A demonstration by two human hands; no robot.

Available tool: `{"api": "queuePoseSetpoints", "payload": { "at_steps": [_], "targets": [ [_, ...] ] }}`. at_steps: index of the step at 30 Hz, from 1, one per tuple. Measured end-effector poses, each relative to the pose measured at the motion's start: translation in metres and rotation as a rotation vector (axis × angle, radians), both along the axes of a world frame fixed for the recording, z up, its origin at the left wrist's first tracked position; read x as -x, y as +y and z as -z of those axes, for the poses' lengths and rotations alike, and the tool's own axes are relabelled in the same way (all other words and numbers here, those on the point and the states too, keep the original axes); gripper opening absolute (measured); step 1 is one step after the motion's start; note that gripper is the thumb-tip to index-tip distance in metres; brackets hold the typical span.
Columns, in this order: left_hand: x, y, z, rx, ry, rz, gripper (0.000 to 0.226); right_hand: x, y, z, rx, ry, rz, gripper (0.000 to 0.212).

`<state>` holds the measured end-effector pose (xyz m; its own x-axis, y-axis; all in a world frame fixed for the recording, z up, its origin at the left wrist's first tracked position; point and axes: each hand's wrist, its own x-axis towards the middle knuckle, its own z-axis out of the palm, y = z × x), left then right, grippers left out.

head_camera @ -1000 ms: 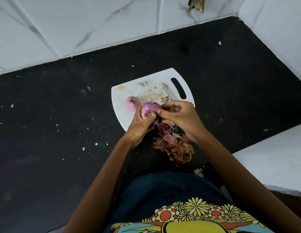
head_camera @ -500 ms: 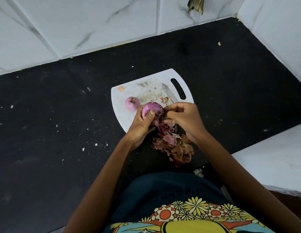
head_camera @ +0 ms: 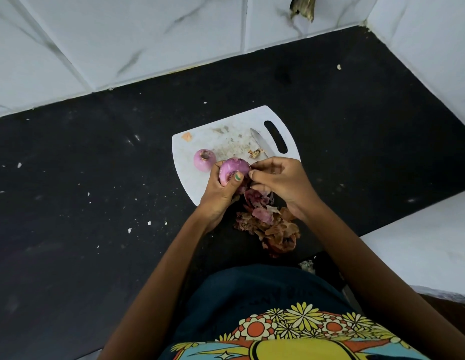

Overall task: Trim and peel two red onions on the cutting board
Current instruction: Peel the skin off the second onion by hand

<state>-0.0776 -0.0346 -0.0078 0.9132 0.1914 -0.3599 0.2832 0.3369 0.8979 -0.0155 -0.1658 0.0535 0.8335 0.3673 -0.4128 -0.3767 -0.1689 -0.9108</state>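
Barely anything shifted since a second ago: right hand (head_camera: 279, 184) slid slightly lower-right along the held onion (head_camera: 234, 170), fingertips now at its right edge instead of over the top; board, knife and pile unchanged.

Largest first:
- Black counter (head_camera: 83, 190) fills mid-frame, flecked with white bits.
- White cutting board (head_camera: 226, 126) sits centre, handle slot toward upper right.
- Peel pile (head_camera: 270, 224) lies just below the board's lower edge, half on the counter, under the right wrist.
- Left hand (head_camera: 221, 193) cups the held onion from below, thumb across its face. Right hand fingers are curled, pinching at the onion's right side. Looks like a skin layer, but too small to confirm.
- Second onion (head_camera: 204, 160) rests on the board just left of the hands, apparently peeled, one cut end up.
- Knife (head_camera: 261, 144) lies on the board, blade toward upper left, handle hidden behind the right hand.
- Root scrap (head_camera: 254, 153) sits beside the blade.

Risks, my read:
- Knife is right behind the right knuckles. A hard peel tug that lets go could knock the blade or drag the hand onto it.
- Peeled onion surface probably slick, so it could pop out of the left grip and hit the loose second onion, rolling it off the board.
- Peels already spilling off the board, so more will land on the counter.
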Motion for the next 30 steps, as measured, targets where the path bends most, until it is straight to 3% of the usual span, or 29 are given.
{"api": "queuePoseSetpoints", "payload": {
  "at_steps": [10, 16, 18, 23, 27, 30],
  "targets": [
    [-0.001, -0.002, -0.002, 0.09, 0.027, -0.014, 0.113, -0.002, -0.002, 0.007, 0.17, -0.232, 0.022, 0.013],
    [-0.001, -0.001, 0.0, 0.168, 0.019, -0.026, 0.089, -0.005, -0.004, 0.013, 0.204, -0.251, -0.012, 0.007],
    [0.0, -0.001, -0.001, 0.209, 0.022, -0.024, 0.078, -0.006, -0.007, 0.015, 0.249, -0.3, -0.015, 0.014],
    [0.0, -0.001, -0.002, 0.239, 0.06, 0.005, 0.027, -0.008, -0.013, 0.017, 0.403, -0.459, -0.079, 0.015],
    [0.0, 0.001, -0.001, 0.235, 0.082, -0.022, 0.032, -0.005, -0.012, 0.004, 0.274, -0.399, -0.141, 0.023],
    [-0.001, 0.001, -0.002, 0.224, 0.073, -0.04, 0.035, -0.001, -0.008, 0.0, 0.263, -0.469, -0.165, 0.03]
  ]
}}
